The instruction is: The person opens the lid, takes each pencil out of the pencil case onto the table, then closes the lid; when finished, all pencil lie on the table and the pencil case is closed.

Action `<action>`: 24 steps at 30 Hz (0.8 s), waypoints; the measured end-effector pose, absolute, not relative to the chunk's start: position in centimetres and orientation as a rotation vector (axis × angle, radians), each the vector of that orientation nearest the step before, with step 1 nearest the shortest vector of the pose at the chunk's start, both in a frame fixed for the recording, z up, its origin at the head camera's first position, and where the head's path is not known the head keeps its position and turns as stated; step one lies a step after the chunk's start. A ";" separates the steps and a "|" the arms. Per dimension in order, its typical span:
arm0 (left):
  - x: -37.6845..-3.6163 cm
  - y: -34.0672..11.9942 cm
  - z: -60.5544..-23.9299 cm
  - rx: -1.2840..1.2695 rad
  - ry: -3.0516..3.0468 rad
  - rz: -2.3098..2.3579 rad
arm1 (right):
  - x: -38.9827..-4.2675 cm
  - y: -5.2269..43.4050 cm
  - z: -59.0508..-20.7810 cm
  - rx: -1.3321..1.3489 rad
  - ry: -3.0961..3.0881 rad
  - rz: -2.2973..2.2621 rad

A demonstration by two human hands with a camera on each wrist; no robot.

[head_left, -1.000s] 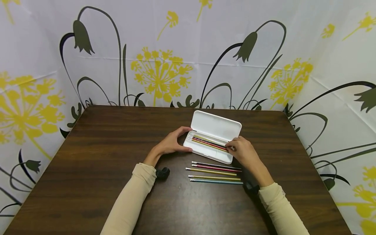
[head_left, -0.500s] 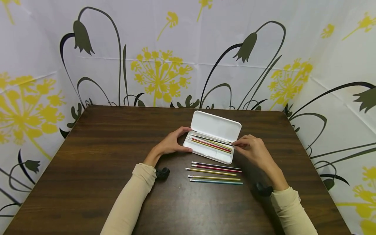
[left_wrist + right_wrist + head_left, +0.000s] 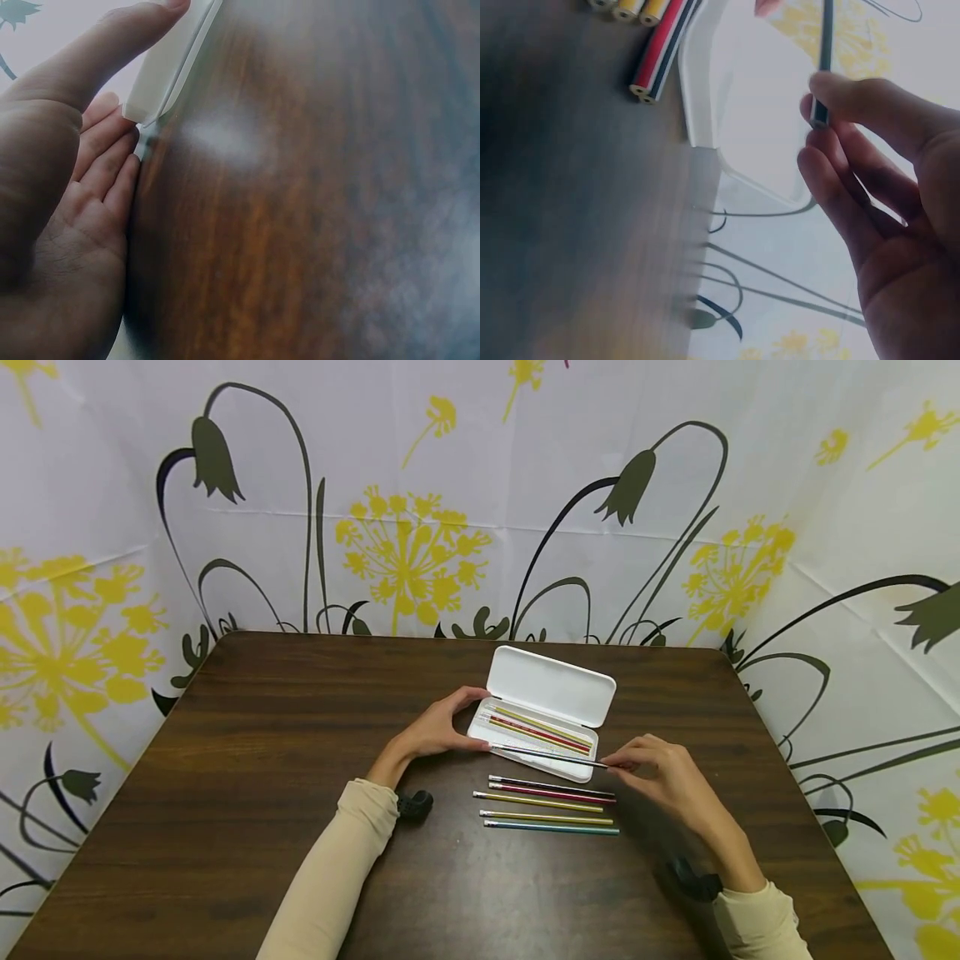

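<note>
A white pencil case point(image 3: 551, 683) lies open on the table, its lid tilted back and several yellow and red pencils point(image 3: 536, 728) in its tray. My left hand point(image 3: 433, 728) grips the case's left end, thumb at the front and fingers behind; in the left wrist view the thumb lies along the case's edge point(image 3: 169, 71). Thumb and fingertips of my right hand point(image 3: 671, 781) pinch a black pencil point(image 3: 551, 756) by its right end. That pencil is above the front of the case, its eraser end close to my left thumb. The right wrist view shows the unsharpened end of this black pencil point(image 3: 826, 45).
In front of the case, several pencils lie in a row on the brown table point(image 3: 300, 760): a black pencil point(image 3: 555, 786), a red pencil point(image 3: 525, 788), yellow ones and a blue pencil point(image 3: 551, 828). A flower-patterned cloth point(image 3: 450, 460) hangs behind the table.
My right hand has drawn the black pencil up out of the case's tray and brought it toward the front and slightly right. The left hand stays on the case.
</note>
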State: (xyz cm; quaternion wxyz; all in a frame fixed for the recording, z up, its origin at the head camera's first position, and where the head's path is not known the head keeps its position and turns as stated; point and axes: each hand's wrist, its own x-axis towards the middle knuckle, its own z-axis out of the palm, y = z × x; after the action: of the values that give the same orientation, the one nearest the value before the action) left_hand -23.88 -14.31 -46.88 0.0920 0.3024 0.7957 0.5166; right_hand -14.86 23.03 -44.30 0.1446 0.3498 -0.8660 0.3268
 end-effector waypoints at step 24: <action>-23.6 -14.2 -46.7 0.913 2.375 1.534 | -11.3 23.5 -46.9 1.112 -2.531 0.931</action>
State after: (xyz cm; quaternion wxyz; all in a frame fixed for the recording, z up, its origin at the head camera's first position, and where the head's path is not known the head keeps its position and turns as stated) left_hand -23.59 -14.24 -46.72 0.0852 0.3063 0.7965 0.5143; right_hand -11.25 23.53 -46.88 0.1122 0.3789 -0.8621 0.3171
